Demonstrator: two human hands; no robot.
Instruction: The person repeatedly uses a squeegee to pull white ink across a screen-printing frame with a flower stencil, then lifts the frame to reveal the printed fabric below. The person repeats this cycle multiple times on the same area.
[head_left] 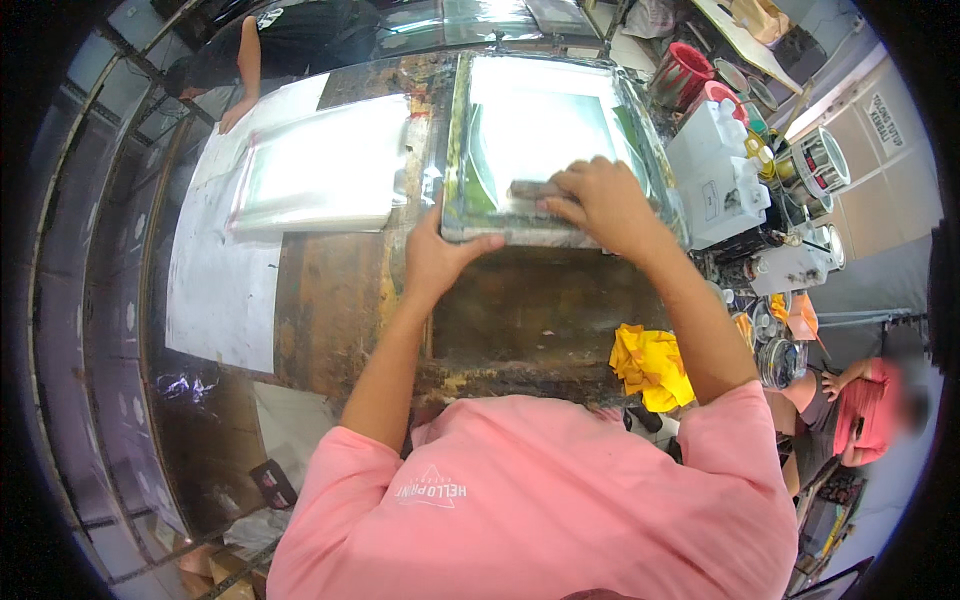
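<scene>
A printing screen (555, 236) in a worn frame lies at the far side of the worktable, its pale middle bordered with green. My left hand (438, 258) grips the frame's near left corner, thumb stretched along the front edge. My right hand (603, 203) is closed around a short, dark squeegee (532, 190), held low over the near part of the screen's mesh. Glare hides whether the squeegee's blade touches the mesh. Left of the screen, a stack of pale sheets (320, 170) sits under a clear, shiny cover.
A crumpled yellow cloth (652, 368) lies by my right elbow. White jugs (705, 165), a red bucket (683, 72) and cans (815, 165) crowd the right side. Another person's hand (235, 117) rests at the table's far left; a person in red (862, 415) is at right.
</scene>
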